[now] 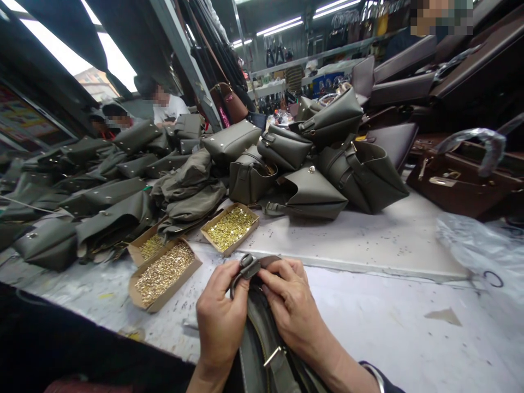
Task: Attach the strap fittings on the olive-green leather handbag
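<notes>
A dark olive handbag point(256, 333) with a zip and a gold-coloured buckle stands upright below me at the table's front edge. At its upper end, my left hand point(221, 314) pinches a strap and loop between thumb and fingers. On the other side my right hand point(290, 297) grips the same strap point(249, 267), its fingers curled and close to the left fingertips. What lies between the fingertips is partly hidden. Just beyond the hands are a box of gold-coloured metal pieces point(229, 226) and a longer box of small copper-gold pieces point(166, 273).
Olive bags point(311, 191) are heaped across the back of the white table point(368, 311), with more at the left. A brown handbag point(466, 180) and clear plastic point(483, 245) lie at the right. Several people sit or stand in the background, one in a white shirt point(170, 109).
</notes>
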